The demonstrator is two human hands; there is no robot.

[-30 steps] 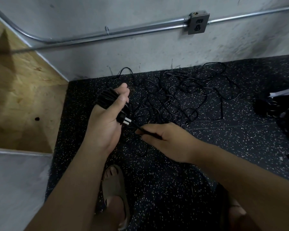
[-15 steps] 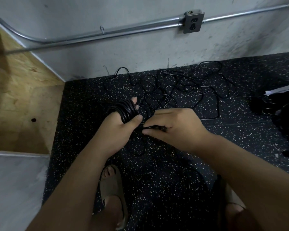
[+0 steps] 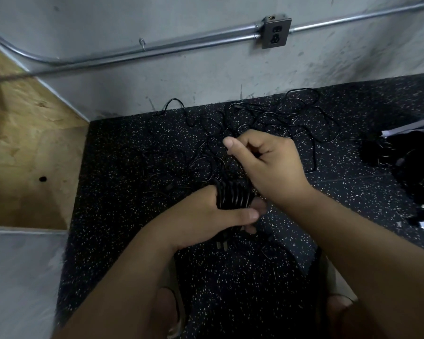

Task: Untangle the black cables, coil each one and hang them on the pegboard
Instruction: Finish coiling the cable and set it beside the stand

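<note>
1. One coil (image 3: 233,195) of black cable, several turns, held above the floor (image 3: 123,192) before the person; its plug (image 3: 221,244) hangs beneath.
2. The left hand (image 3: 206,216): grip curled round the coil, thumb laid across.
3. The right hand (image 3: 269,167): grip pinches the loose strand (image 3: 228,165) above the coil.
4. Handling, as judged: light, limp, springy; turns slip apart unless clamped across the bundle.
5. One tangle (image 3: 274,118) of thin cables, on the floor by the wall.

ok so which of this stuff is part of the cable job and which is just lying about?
Job:
- coiled cable, gripped by left hand, a strand of it pinched by right hand
- tangled black cables on the floor

Lying about:
- wall outlet
- metal conduit
- plywood panel
- dark pile at right, contents unclear
</note>
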